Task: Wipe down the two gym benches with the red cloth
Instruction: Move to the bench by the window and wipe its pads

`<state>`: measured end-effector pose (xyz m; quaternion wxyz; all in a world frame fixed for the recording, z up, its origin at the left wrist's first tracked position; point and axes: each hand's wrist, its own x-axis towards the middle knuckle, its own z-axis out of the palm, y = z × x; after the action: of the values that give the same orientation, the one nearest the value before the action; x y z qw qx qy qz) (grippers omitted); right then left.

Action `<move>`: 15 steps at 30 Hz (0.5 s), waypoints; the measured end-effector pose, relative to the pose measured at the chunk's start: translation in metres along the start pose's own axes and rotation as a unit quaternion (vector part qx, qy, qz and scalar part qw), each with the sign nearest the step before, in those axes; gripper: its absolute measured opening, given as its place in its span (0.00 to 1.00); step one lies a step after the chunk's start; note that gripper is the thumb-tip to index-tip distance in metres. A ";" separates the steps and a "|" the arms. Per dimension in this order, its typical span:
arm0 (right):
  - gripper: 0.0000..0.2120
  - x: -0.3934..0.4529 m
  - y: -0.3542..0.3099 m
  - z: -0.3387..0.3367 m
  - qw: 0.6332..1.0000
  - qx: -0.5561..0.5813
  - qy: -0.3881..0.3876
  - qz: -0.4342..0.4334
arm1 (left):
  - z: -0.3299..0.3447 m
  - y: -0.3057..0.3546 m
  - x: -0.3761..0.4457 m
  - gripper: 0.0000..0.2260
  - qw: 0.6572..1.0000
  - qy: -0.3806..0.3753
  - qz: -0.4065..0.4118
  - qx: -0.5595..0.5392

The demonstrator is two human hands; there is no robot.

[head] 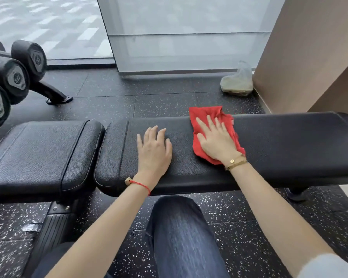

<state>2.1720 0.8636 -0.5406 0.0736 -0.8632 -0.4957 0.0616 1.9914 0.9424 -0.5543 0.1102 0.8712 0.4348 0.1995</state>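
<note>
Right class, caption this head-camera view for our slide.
Right hand presses the red cloth flat on the long bench pad; left hand rests beside it.

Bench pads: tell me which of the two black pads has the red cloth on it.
The long pad on the right. The right hand presses the red cloth flat on it, and the left hand rests on it too. The shorter pad on the left is bare.

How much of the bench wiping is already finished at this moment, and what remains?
Done: cannot tell; no pad shows visible wipe marks. In hand: the right hand presses the red cloth flat on the long bench pad, while the left hand rests bare beside it. Left: probably the rest of this pad and the shorter pad.
</note>
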 end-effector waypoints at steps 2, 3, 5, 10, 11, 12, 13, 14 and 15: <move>0.27 -0.019 -0.001 0.005 0.999 -0.006 0.011 -0.039 | 0.007 0.011 0.004 0.20 1.000 -0.011 0.004 0.007; 0.27 -0.029 0.004 0.007 0.999 -0.008 0.018 -0.047 | 0.011 0.016 0.005 0.21 1.000 -0.017 0.006 0.013; 0.27 -0.044 0.020 0.008 0.998 -0.009 0.028 -0.047 | 0.017 0.022 0.007 0.21 0.999 -0.026 0.007 0.022; 0.27 -0.051 0.075 0.001 0.999 0.004 0.033 0.015 | 0.025 0.022 0.005 0.22 0.999 -0.032 0.006 0.034; 0.27 -0.045 0.085 -0.001 0.999 0.004 0.031 0.034 | 0.025 0.023 0.005 0.23 0.999 -0.033 0.007 0.037; 0.26 -0.037 0.094 -0.004 0.998 0.004 0.028 0.055 | 0.025 0.023 0.005 0.23 0.999 -0.034 0.007 0.040; 0.26 -0.028 0.100 -0.007 0.997 0.005 0.026 0.075 | 0.026 0.023 0.005 0.23 0.999 -0.034 0.006 0.042; 0.26 -0.018 0.103 -0.010 0.995 0.007 0.024 0.093 | 0.026 0.024 0.005 0.23 0.998 -0.034 0.005 0.045; 0.26 -0.010 0.102 -0.012 0.994 0.010 0.023 0.106 | 0.026 0.024 0.005 0.23 0.998 -0.033 0.006 0.048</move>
<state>2.2559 0.8032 -0.5473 0.0866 -0.9112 -0.3990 0.0545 2.0229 0.9317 -0.5676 0.0808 0.8843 0.4346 0.1503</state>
